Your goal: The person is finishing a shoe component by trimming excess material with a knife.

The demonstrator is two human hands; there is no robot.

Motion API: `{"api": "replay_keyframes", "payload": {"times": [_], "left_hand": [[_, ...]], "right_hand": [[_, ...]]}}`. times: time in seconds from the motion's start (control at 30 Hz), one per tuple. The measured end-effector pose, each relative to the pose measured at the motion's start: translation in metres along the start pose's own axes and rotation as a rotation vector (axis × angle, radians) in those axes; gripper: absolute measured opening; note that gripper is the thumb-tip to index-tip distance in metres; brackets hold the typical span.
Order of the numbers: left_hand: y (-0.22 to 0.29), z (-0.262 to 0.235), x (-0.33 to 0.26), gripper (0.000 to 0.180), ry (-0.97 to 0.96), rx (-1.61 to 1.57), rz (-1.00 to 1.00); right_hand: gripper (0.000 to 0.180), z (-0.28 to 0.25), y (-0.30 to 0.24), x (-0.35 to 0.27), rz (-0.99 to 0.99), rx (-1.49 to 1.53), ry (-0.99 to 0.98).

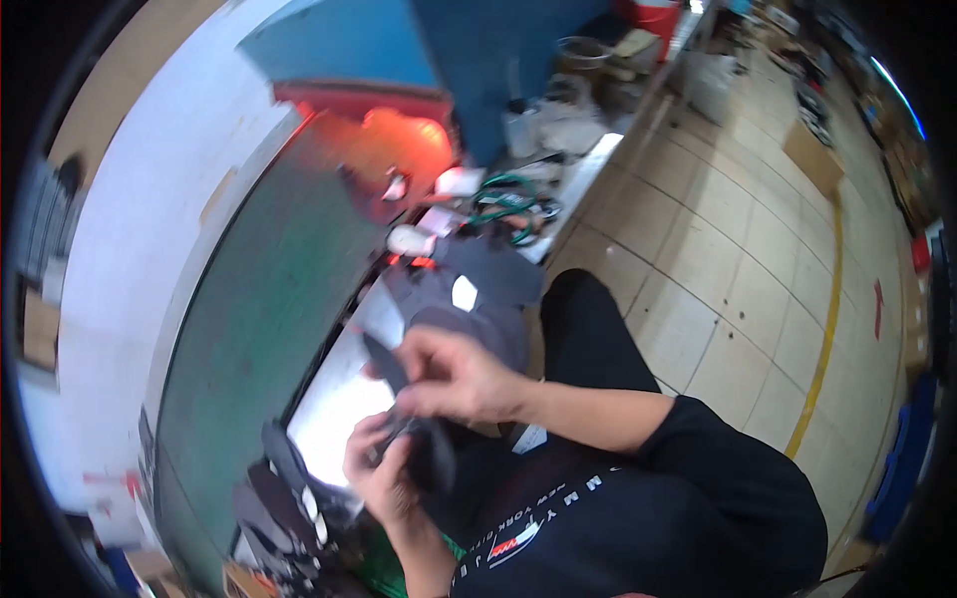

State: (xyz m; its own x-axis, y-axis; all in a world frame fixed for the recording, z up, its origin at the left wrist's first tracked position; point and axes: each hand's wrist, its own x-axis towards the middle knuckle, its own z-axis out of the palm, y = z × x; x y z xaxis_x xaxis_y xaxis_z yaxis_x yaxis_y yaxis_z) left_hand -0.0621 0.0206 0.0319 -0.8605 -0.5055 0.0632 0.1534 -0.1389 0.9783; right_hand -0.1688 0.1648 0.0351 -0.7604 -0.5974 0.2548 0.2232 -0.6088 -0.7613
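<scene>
Pinching dark piece [387,365] with right hand [454,379], gripping lower down with left hand [384,468] — jutting up-left from pinch, slanting lengthwise toward lower right, nearer right hand at tip — held near edge of white work surface [329,419]

The dark piece [383,357] is blurred and partly covered by the right hand [449,377] and the left hand [384,465], so its full outline cannot be made out. The left forearm [423,558] is cut off by the near edge. The far end of the green belt [269,249] is hidden beneath the blue hood [344,50], which is itself cropped, as is the red container [653,17] at far right. Individual pieces in the near-left pile [274,513] are blurred together; specks [733,336] on the floor [688,269] are too small to be identified.
</scene>
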Motion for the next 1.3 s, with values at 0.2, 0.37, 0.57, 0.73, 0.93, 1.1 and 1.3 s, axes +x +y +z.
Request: {"api": "replay_keyframes", "payload": {"times": [0.2, 0.37, 0.57, 0.73, 0.93, 1.1, 1.3], "left_hand": [[-0.001, 0.016, 0.006, 0.02, -0.207, -0.193, -0.233], [-0.008, -0.005, -0.002, 0.026, -0.106, -0.207, -0.309], [-0.029, -0.031, -0.022, 0.033, -0.144, -0.074, -0.342], [-0.04, -0.041, -0.027, 0.03, -0.133, -0.299, -0.463], [-0.042, -0.045, -0.033, 0.032, -0.214, -0.354, -0.46], [-0.051, -0.042, -0.039, 0.033, -0.17, -0.369, -0.454], [-0.054, -0.044, -0.041, 0.031, -0.207, -0.418, -0.43]], "right_hand": [[0.018, -0.012, -0.025, -0.008, 0.174, 0.173, 0.204], [0.028, -0.024, -0.034, -0.025, 0.07, 0.176, 0.093], [0.033, -0.026, -0.016, -0.056, 0.492, 0.04, 0.106], [0.032, -0.024, -0.001, -0.068, 0.472, -0.196, 0.052], [0.053, -0.012, -0.001, -0.072, 0.39, -0.486, 0.047], [0.043, -0.009, 0.004, -0.077, 0.198, -0.735, -0.028], [0.034, -0.006, 0.006, -0.081, 0.106, -0.805, -0.039]]}}
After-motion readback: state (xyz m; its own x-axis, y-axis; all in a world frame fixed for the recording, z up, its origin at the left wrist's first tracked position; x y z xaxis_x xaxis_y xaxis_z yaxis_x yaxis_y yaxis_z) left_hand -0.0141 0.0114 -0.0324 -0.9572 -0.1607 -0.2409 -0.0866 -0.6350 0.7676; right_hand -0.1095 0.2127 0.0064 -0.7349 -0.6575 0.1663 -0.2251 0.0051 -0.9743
